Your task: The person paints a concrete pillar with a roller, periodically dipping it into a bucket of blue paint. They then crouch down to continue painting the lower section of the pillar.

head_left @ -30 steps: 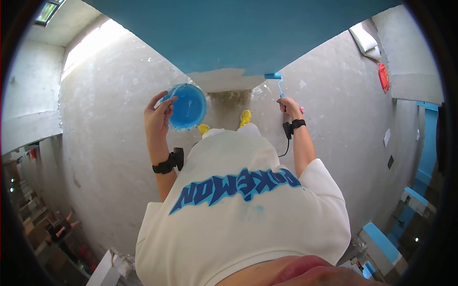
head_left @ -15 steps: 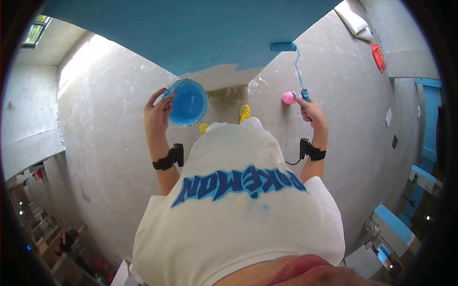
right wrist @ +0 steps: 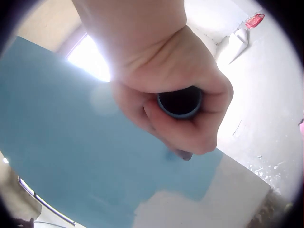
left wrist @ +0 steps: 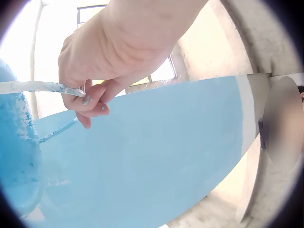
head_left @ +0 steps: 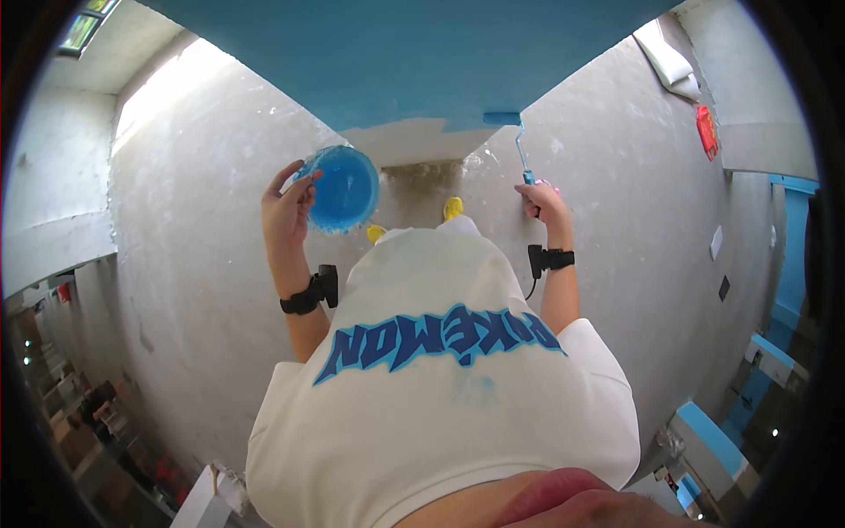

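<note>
Nearest is a printed white shirt (head_left: 440, 422). Beyond it, the left hand's (head_left: 286, 207) fingers hook the pale handle (left wrist: 38, 87) of a blue bucket (left wrist: 16, 161), hanging clear of the wrist. The right hand's (head_left: 547, 204) fingers grip a paint roller (head_left: 503, 118), its sleeve at the blue wall's (head_left: 414, 62) right edge. 2 yellow shoes (head_left: 452, 208) show below.

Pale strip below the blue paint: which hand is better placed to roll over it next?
Probably the right hand: it grips the paint roller, which reaches close to the pale strip. The left hand holds the bucket by its handle.
</note>
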`<state>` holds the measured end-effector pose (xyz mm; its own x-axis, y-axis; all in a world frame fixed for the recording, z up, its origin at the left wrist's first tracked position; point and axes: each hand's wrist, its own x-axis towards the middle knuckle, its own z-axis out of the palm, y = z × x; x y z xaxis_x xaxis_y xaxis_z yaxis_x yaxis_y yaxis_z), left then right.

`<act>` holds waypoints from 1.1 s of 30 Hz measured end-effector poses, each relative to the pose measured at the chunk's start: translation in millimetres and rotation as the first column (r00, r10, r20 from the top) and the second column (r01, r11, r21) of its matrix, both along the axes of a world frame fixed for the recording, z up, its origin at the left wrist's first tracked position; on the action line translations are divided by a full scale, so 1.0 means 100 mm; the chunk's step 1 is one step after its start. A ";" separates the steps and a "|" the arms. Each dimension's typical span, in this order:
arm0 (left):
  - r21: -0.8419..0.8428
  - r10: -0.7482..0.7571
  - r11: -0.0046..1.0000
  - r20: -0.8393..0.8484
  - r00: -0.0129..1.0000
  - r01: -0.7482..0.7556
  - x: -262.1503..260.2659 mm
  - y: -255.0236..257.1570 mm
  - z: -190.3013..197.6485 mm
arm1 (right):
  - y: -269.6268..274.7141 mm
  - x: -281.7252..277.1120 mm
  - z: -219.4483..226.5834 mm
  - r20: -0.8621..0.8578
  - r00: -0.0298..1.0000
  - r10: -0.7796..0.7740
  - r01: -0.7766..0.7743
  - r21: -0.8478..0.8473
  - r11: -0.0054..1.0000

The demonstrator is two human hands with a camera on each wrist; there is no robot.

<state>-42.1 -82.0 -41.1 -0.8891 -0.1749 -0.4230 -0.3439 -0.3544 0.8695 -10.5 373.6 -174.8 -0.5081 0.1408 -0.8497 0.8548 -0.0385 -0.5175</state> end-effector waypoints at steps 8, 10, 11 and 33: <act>-0.006 0.052 0.999 0.013 0.999 -0.052 0.02 -0.02 -0.01 | -0.03 -0.65 -1.31 0.207 0.961 -0.181 0.222 -0.195 0.955; -0.007 0.049 0.999 0.017 0.999 -0.049 0.02 -0.02 0.00 | -0.01 -0.59 -1.31 0.175 0.972 -0.158 0.195 -0.218 0.956; -0.003 0.046 0.999 0.021 0.999 -0.046 0.02 -0.03 -0.01 | 0.00 -0.53 -1.28 0.173 0.971 -0.165 0.202 -0.219 0.955; 0.018 -0.076 0.997 -0.033 0.997 0.077 0.01 0.03 0.01 | -0.38 0.40 0.84 -0.417 0.890 -0.185 0.203 -0.001 0.979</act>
<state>-41.0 -79.1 -40.4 -0.9129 -0.0980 -0.3962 -0.3424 -0.3445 0.8741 29.0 335.3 -90.3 -0.7711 0.3026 -0.5602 0.5411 -0.1523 -0.8271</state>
